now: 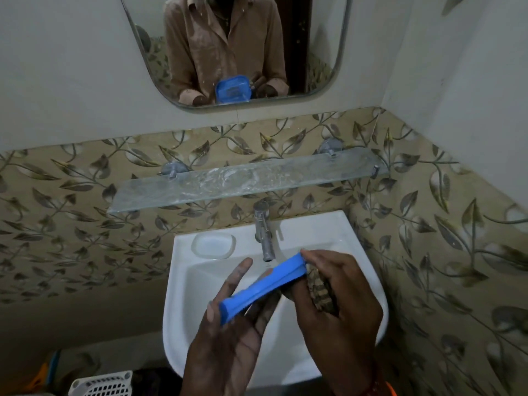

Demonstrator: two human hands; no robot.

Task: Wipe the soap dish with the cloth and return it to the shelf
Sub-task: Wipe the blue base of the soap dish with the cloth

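Soap dish (pixel 261 284) task, largest item first: white sink (pixel 183 324) is sitting below centre, glass shelf (pixel 228 181) is hanging at its 12 o'clock with nothing standing on it. Left hand (pixel 234 332) is gripping the blue dish edge-on over the basin, fingers extended along it. Right hand (pixel 337 318), at the dish's 3 o'clock, is clutching a brownish patterned cloth (pixel 321 291) against the dish's far side.
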